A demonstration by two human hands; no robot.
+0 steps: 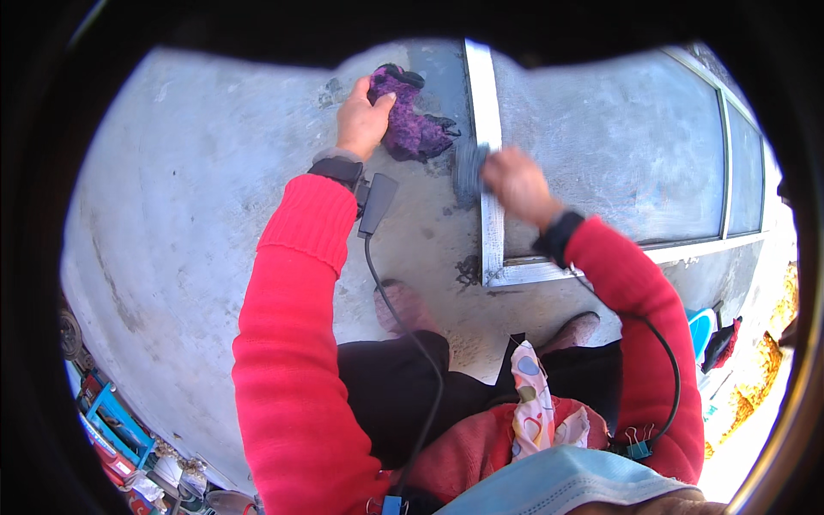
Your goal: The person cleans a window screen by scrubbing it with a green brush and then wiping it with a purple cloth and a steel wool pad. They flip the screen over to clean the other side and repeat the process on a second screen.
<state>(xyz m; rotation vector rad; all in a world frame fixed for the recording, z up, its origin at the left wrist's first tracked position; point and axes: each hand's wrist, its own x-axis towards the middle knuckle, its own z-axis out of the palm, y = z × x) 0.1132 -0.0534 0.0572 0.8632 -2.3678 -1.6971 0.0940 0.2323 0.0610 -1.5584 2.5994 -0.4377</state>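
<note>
My left hand [367,119] grips a damp-looking purple-and-black fuzzy textile piece [415,125], bent like a sock, with ragged dark edges. It is held over the concrete floor, left of a white-framed mesh screen panel [492,225]. My right hand [518,183], blurred by motion, is at the panel's left frame bar. A blurred dark grey thing [468,174] shows at its fingers, beside the bar's outer edge. Whether that is a brush or a cloth cannot be told.
Wet dark patches mark the concrete floor [193,193] beside the frame. My shoes [402,309] are near the frame's lower corner. Cables run along both sleeves. A blue basin [702,331] stands at the right, and a blue rack [119,421] with assorted goods at the lower left.
</note>
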